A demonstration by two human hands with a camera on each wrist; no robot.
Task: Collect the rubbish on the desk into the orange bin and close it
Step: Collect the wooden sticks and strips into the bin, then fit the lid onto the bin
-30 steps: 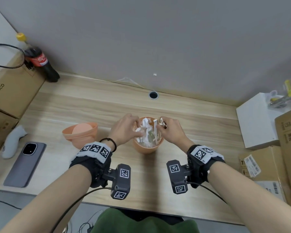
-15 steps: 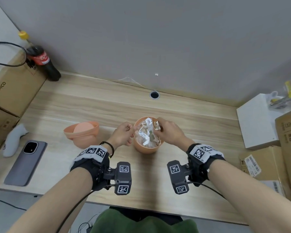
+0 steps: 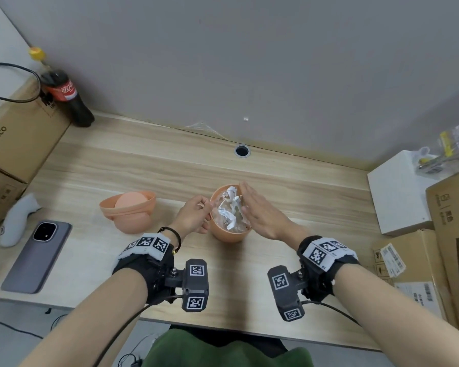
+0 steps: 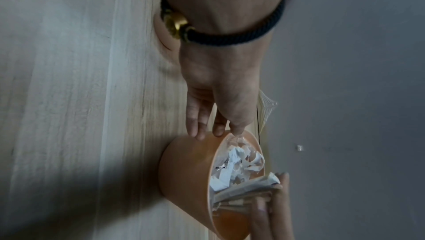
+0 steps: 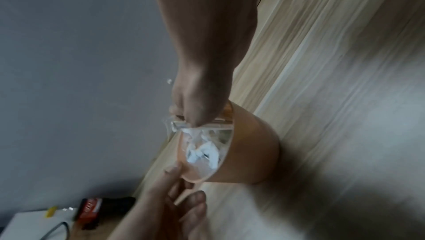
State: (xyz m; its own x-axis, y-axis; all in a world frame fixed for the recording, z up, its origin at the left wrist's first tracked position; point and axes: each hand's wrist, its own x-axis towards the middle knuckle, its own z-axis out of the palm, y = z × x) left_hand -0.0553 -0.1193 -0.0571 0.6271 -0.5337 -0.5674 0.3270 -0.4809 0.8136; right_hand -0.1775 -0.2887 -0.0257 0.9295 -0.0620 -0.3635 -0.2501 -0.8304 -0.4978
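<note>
The orange bin (image 3: 229, 233) stands mid-desk, stuffed with crumpled white paper and clear wrap (image 3: 229, 210). My left hand (image 3: 196, 215) pinches its left rim, thumb inside and fingers outside, as the left wrist view shows (image 4: 207, 131). My right hand (image 3: 260, 210) lies flat with straight fingers over the bin's right side, pressing on folded paper (image 4: 248, 187) that sticks above the rim. The right wrist view shows the same hand (image 5: 195, 109) on top of the rubbish (image 5: 202, 149). The bin's orange lid (image 3: 129, 210) lies upside down on the desk to the left.
A cola bottle (image 3: 66, 96) stands at the back left beside cardboard boxes (image 3: 19, 136). A phone (image 3: 36, 256) and a white controller (image 3: 16, 221) lie at the left. A white box (image 3: 398, 192) and more cartons (image 3: 451, 234) line the right edge.
My left hand has come out of the bin and taken hold of its rim. My right hand has gone from pinching rubbish to lying flat on top of it.
</note>
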